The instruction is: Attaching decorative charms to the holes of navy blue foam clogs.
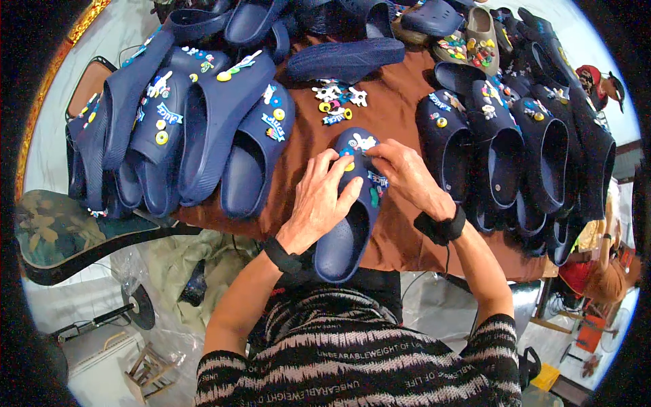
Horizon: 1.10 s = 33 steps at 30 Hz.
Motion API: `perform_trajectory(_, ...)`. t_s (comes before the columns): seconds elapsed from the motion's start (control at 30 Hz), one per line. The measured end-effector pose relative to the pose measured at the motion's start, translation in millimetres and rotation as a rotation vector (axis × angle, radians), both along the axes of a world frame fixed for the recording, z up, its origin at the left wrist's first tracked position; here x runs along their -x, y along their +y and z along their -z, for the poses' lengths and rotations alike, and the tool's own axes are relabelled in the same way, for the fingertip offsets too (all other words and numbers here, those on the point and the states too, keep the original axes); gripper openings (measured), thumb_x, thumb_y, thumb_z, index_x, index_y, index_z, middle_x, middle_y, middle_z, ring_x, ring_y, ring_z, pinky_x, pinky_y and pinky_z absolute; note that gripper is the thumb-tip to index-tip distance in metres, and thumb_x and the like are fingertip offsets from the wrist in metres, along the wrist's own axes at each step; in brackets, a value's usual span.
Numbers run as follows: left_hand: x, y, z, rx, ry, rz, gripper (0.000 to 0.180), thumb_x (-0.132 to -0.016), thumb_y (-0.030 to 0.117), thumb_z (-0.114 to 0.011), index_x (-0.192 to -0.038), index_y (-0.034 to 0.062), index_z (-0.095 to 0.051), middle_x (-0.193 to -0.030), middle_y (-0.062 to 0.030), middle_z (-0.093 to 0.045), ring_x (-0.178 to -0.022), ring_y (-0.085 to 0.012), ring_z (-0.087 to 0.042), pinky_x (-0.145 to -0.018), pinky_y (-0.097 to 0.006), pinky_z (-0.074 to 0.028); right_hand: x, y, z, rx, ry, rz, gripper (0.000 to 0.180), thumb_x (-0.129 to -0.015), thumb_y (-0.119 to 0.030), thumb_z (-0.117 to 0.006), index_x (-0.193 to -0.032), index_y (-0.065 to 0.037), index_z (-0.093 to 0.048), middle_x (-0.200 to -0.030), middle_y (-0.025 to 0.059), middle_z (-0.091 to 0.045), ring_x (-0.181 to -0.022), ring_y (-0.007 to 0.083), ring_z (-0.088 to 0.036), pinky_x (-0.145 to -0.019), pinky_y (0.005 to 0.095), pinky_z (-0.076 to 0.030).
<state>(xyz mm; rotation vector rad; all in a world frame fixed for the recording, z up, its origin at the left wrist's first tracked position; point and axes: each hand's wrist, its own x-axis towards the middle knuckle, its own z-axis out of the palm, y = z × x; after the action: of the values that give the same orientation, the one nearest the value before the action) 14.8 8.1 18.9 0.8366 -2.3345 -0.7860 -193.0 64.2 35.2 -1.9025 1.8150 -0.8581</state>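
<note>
**Both hands on a navy foam clog at the near table edge**

Left hand (319, 203) wraps the clog (352, 203) from its left side, fingers curled over the upper, thumb side toward the opening; grip closed on the shoe. Right hand (407, 173) has fingertips pinched narrow on the toe top, pressing at a small white charm (365, 142); whether it holds the charm or only touches it, cannot tell. Black bands on both wrists.

Clog: smooth matte moulded foam, rounded toe pointing far, oval opening facing near, heel overhanging the near edge of the table. Several small coloured rubbery charms stud the upper.

Table covered with brown cloth (400, 102), slightly wrinkled. Just beyond the toe, a loose charm cluster (336, 102), white, yellow and blue, flat shapes. Left: row of matching navy clogs (210, 129) leaning overlapped, charms on uppers. Right: another packed row (515, 156), same kind. Far: ribbed-sole clog (346, 60) lying upside down, plus a tan clog (481, 37) with charms.
</note>
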Motion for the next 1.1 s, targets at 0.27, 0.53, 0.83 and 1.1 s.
perform_trajectory(0.27, 11, -33, -7, -0.119, -0.046, -0.001, 0.033, -0.090, 0.032, -0.069, -0.104, 0.0031, -0.063, -0.100, -0.0144, -0.064, -0.087, -0.0305, -0.065, -0.079, -0.042, -0.052, -3, -14, 12, 0.027, 0.122, -0.033, 0.019, -0.088, -0.010, -0.064, -0.106, -0.007, -0.068, -0.097, 0.0170, -0.065, -0.093, 0.0388, -0.065, -0.080, 0.0480, -0.052)
perform_trajectory(0.53, 13, -43, -5, -0.229, -0.220, -0.040, 0.032, -0.087, 0.033, -0.072, -0.095, 0.0039, -0.060, -0.097, -0.0136, -0.065, -0.087, -0.0275, -0.066, -0.081, -0.040, -0.053, -6, -11, 8, -0.006, 0.100, -0.023, 0.019, -0.088, -0.010, -0.063, -0.106, -0.008, -0.067, -0.098, 0.0146, -0.064, -0.096, 0.0372, -0.064, -0.081, 0.0470, -0.052)
perform_trajectory(0.83, 7, -31, 4, -0.263, -0.085, -0.063, 0.029, -0.091, 0.028, -0.069, -0.103, 0.0036, -0.061, -0.100, -0.0140, -0.064, -0.090, -0.0281, -0.067, -0.081, -0.040, -0.053, -6, -15, 6, 0.054, 0.098, -0.072, 0.025, -0.088, -0.008, -0.062, -0.112, -0.013, -0.070, -0.098, 0.0145, -0.064, -0.095, 0.0370, -0.065, -0.080, 0.0459, -0.053)
perform_trajectory(1.1, -7, -21, -13, -0.021, -0.117, 0.054, 0.026, -0.098, 0.026, -0.060, -0.111, 0.0040, -0.062, -0.105, -0.0139, -0.065, -0.099, -0.0325, -0.066, -0.085, -0.041, -0.052, 2, -18, 11, 0.023, 0.105, -0.158, 0.024, -0.088, -0.007, -0.062, -0.110, -0.013, -0.071, -0.101, 0.0143, -0.064, -0.095, 0.0368, -0.066, -0.080, 0.0451, -0.054)
